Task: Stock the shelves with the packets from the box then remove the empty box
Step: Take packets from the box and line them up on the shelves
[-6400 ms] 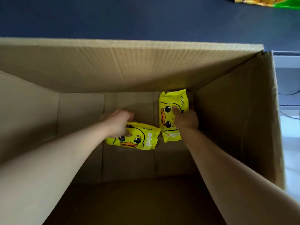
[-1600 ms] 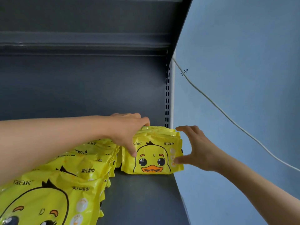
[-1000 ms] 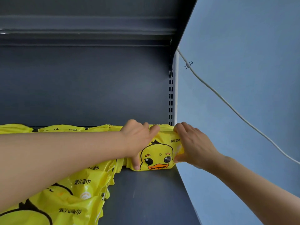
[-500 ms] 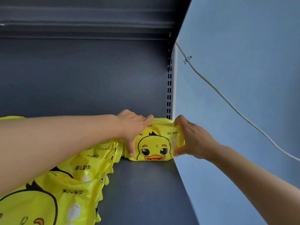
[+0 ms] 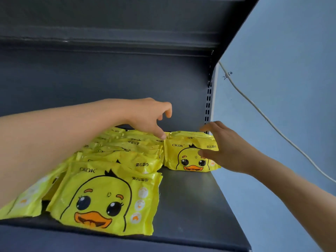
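Yellow duck-print packets fill the dark shelf (image 5: 190, 206) in rows; the nearest one (image 5: 105, 197) stands at the front edge. A small stack of packets (image 5: 181, 155) stands at the back right corner. My left hand (image 5: 145, 115) hovers just above that stack's left top corner, fingers loosely curled and holding nothing, its thumb tip close to the packet. My right hand (image 5: 227, 148) is at the stack's right side; the thumb touches the front packet's face and the spread fingers are above its top. The box is out of view.
The underside of the shelf above (image 5: 109, 37) hangs low over the packets. A slotted upright (image 5: 208, 106) closes the back right corner. A blue wall (image 5: 281, 70) with a white cable (image 5: 263, 113) runs along the right.
Both hands held the back right stack by its sides half a second ago. Now the left hand has lifted off, and the right hand's fingers have opened above the stack.
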Action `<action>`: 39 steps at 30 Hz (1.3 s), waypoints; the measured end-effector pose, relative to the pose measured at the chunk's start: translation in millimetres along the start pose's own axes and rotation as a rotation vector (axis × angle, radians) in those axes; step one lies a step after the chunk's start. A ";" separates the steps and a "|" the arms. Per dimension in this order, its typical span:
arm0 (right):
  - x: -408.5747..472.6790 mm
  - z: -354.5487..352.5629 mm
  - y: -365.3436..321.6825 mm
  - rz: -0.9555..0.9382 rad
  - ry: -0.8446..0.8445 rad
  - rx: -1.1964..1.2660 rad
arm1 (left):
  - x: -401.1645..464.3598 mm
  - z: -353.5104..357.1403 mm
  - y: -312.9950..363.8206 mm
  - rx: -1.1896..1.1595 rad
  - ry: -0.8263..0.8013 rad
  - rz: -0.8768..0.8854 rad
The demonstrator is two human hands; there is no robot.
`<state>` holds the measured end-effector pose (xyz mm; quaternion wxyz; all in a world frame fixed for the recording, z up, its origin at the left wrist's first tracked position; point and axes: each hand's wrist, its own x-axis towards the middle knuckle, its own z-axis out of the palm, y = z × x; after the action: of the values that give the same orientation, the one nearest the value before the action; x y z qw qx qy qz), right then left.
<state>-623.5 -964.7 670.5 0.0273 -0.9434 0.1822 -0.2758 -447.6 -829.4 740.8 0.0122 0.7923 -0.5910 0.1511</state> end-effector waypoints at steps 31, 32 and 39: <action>-37.3 39.8 -152.6 0.101 -0.169 -0.090 | -152.2 83.7 -78.0 -0.044 0.162 0.107; -37.8 38.9 -149.0 0.092 -0.180 -0.083 | -152.1 85.9 -78.5 -0.048 0.177 0.112; -21.7 49.9 -138.6 0.040 -0.124 -0.128 | -140.3 96.3 -81.7 -0.045 0.295 0.103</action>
<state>-568.4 -830.2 638.2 -0.0166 -0.9547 0.2160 -0.2040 -384.9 -693.0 626.4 0.1088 0.7297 -0.6258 0.2529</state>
